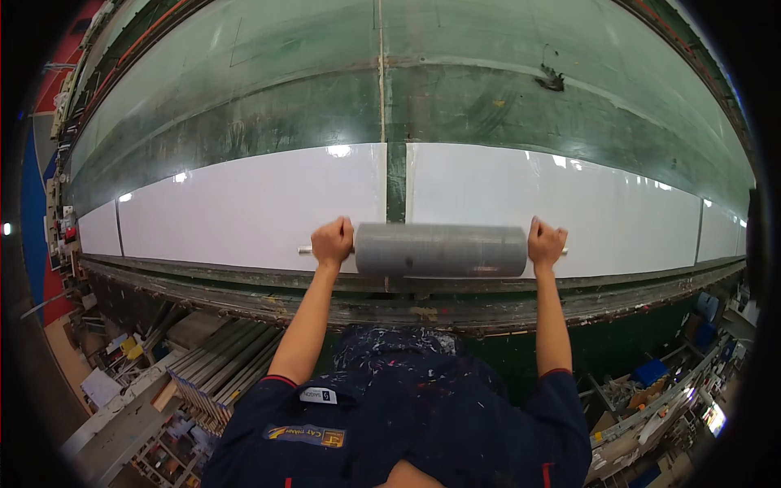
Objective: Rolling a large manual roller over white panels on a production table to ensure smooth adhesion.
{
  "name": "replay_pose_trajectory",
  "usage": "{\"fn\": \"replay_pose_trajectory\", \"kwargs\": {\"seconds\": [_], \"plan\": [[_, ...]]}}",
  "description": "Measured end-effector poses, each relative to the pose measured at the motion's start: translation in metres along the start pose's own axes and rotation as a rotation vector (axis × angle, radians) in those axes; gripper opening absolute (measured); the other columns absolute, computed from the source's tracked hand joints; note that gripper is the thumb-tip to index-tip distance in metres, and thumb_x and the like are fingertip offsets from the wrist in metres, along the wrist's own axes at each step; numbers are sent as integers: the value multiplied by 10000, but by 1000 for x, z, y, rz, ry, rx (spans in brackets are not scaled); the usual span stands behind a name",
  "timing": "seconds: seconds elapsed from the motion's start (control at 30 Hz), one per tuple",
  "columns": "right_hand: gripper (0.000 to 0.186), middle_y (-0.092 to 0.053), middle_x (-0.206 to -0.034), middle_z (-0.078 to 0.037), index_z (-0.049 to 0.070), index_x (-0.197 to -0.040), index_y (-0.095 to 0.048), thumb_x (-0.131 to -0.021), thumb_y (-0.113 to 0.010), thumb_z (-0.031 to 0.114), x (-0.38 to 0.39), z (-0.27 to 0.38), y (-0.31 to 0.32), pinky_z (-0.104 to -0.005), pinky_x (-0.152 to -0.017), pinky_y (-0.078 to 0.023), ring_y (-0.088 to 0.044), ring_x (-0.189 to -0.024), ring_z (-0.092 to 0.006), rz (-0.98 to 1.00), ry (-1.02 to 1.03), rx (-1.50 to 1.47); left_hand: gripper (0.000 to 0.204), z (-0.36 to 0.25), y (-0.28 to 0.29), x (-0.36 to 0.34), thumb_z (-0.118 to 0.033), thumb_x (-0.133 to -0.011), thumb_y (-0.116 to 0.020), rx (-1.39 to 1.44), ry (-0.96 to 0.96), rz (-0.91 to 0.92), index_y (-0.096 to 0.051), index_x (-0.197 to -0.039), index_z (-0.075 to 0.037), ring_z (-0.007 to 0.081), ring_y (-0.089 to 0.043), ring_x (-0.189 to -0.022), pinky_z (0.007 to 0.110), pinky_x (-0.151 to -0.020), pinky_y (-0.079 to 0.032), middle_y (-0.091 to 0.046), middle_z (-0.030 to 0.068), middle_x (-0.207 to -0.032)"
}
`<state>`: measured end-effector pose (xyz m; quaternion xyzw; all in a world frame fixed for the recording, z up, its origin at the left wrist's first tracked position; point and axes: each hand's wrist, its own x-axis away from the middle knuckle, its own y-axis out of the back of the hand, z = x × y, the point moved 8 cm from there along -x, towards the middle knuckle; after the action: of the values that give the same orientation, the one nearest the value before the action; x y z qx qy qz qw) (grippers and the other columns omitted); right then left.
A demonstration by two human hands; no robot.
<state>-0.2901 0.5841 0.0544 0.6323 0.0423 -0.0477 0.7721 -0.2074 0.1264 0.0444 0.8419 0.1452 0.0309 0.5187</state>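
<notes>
A thick grey roller (pixel 442 250) lies crosswise in front of me, over the near edge of the table and the gap between two white sheets. My left hand (pixel 332 241) is closed round the metal rod at its left end, and the rod's tip pokes out past my fist. On the other end, my right hand (pixel 547 242) grips the rod the same way. Beneath and beyond the roller lie a left white sheet (pixel 260 195) and a right white sheet (pixel 561 199), both glossy. Whether the roller touches them I cannot tell.
The long green table (pixel 309 114) stretches away, with a dark crumpled scrap (pixel 551 80) on its far part. A stained rail (pixel 244 294) runs along the near edge. At lower left stand several long-bladed frames (pixel 232 362); cluttered shelves (pixel 651 398) fill the lower right.
</notes>
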Motion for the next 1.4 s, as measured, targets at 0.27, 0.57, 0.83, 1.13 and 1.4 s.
{"fn": "replay_pose_trajectory", "kwargs": {"seconds": [0.27, 0.57, 0.83, 1.13, 1.4], "plan": [[388, -557, -551, -108, 51, -641, -594, -880, -450, 321, -161, 25, -19, -366, -711, -369, -511, -551, -303, -135, 20, -132, 327, -13, -18, -171, -277, -845, -472, 14, -104, -118, -545, -594, -79, 320, -541, -507, 403, -474, -406, -538, 133, -547], [418, -643, -739, -132, 93, -784, -672, -865, -411, 408, -239, 37, -56, -367, -752, -390, -608, -723, -306, 59, -125, 3, 390, 8, -40, -235, -349, -842, -384, -141, 272, 45, -644, -693, -100, 353, -593, -663, 439, -611, -454, -620, 134, -663], [492, -645, -832, -188, 60, -864, -674, -859, -374, 449, -157, 18, -68, -433, -733, -468, -622, -848, -348, 505, -275, 133, 476, 16, -55, -167, -324, -834, -283, -226, 148, 693, -645, -632, -91, 242, -618, -647, 357, -631, -479, -653, 42, -625], [527, -641, -795, -200, 35, -757, -658, -873, -377, 465, 7, -18, -51, -427, -686, -488, -631, -786, -349, 634, -13, 312, 526, 8, -34, -5, -337, -833, -273, -129, 160, 823, -628, -539, -82, 225, -611, -600, 357, -631, -479, -600, 40, -507], [491, -638, -762, -196, 38, -744, -663, -858, -408, 442, 103, -8, -19, -428, -669, -489, -633, -745, -346, 557, 100, 277, 483, 32, -21, 84, -346, -825, -346, -185, 6, 457, -629, -623, -12, 387, -593, -663, 466, -633, -460, -613, 207, -693]]}}
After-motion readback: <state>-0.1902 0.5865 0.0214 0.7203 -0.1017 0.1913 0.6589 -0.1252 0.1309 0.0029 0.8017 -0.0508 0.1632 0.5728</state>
